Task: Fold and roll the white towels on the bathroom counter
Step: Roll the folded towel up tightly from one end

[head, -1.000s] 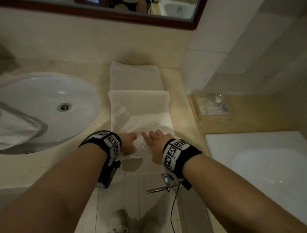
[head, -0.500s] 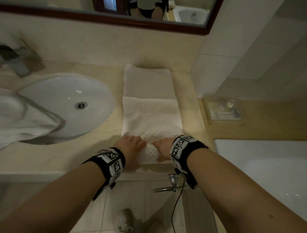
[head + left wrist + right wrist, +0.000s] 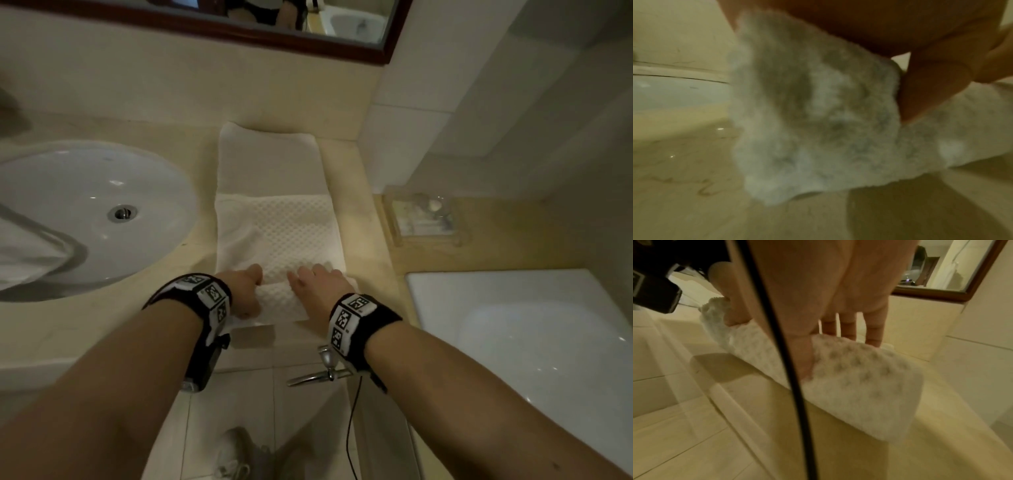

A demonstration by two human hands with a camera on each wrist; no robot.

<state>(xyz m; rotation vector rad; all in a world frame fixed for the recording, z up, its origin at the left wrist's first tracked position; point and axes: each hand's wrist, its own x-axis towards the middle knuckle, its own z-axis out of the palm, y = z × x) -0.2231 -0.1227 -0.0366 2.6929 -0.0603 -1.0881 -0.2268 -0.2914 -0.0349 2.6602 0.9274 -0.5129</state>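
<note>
Fingers [image 3: 872, 331] of both hands curl over the started roll at the near end of the white towel [image 3: 277, 236], laid lengthwise on the tabletop [image 3: 85, 318]; risk: uneven pressure skews the roll or lets it loosen.

Two hands [image 3: 281, 291]; three white towels [image 3: 277, 233], one draped at the sink; one sink [image 3: 102, 192]; one mirror [image 3: 308, 31]; one soap dish [image 3: 423, 216]; one bench [image 3: 363, 219].
</note>
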